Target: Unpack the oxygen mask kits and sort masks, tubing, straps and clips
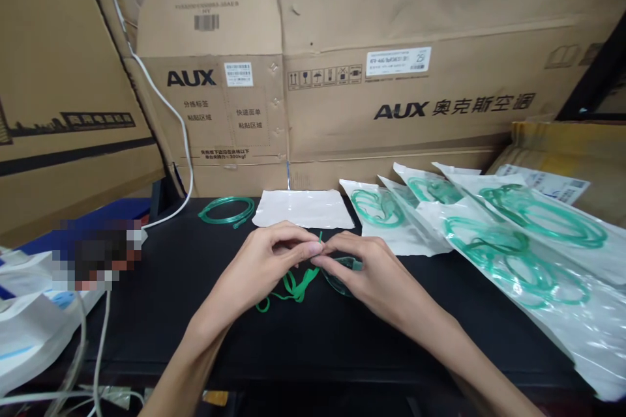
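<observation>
My left hand (283, 251) is closed, its thumb and forefinger pinching a thin green elastic strap (296, 287). The strap's short end sticks up above the fingertips, and its loops hang below onto the black table. Touching the left fingertips, my right hand (364, 264) is curled over a clear green oxygen mask (337, 281). Much of the mask is hidden under the palm and fingers. A coil of green tubing (227, 210) lies on the table, beyond my left hand. Behind both hands is a flat white pouch (303, 208).
Several clear-and-white pouches (523, 260) holding masks and green tubing overlap on the right. Large cardboard boxes (430, 65) wall off the back, and another box (63, 78) stands left. White cables (183, 137) and a partly blurred white-and-blue pile (39, 319) occupy the left side.
</observation>
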Available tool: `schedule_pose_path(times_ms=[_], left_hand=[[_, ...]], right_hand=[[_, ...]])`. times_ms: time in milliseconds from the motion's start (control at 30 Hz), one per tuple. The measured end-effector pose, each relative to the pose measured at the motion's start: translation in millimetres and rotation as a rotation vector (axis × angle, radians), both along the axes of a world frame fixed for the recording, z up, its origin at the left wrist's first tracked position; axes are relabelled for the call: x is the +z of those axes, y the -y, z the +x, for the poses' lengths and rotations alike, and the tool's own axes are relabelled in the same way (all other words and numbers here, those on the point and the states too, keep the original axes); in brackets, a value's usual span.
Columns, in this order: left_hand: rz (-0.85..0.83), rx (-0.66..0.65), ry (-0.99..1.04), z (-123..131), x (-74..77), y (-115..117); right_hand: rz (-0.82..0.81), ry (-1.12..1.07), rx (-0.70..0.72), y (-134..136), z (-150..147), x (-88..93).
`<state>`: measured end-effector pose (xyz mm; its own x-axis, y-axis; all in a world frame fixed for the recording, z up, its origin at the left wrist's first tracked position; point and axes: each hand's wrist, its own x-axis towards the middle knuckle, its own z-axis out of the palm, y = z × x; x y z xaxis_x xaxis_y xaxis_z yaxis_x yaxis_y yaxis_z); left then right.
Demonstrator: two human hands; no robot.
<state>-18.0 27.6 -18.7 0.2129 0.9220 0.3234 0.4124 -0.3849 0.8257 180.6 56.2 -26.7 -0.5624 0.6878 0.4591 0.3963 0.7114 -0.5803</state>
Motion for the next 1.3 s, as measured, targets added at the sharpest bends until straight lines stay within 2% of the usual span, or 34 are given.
schedule_pose_path(times_ms=[167,333,400,500,600,700,867,1300], left_hand=[[-0.031,0.060,0.062,3,0.0,1],[0.009,0.104,0.013,1,-1.5,-2],[0.014,0.127,-0.016,1,-1.8,-2],[0.016,0.131,-0.026,1,-1.3,-1],[0.009,0.119,-0.028,1,-0.8,1],[0.005,0.109,-0.044,1,-0.7,2],[0.009,0.081,-0.060,4,-0.1,2],[0.027,0.041,-0.065,8,1.7,6]], right_hand=[[0.022,0.137,-0.070,-2,17,-0.6],[-0.088,0.307,-0.226,-11,40,-5.9],[-0.098,0.256,-0.290,-16,41,-4.4],[-0.113,0.045,-0.358,-21,37,3.9],[-0.164,-0.203,-0.296,-20,33,14.2],[-0.194,-0.322,-0.227,-16,33,20.4],[-0.240,-0.341,-0.152,-12,31,19.9],[-0.269,-0.353,-0.092,-9,22,18.0]])
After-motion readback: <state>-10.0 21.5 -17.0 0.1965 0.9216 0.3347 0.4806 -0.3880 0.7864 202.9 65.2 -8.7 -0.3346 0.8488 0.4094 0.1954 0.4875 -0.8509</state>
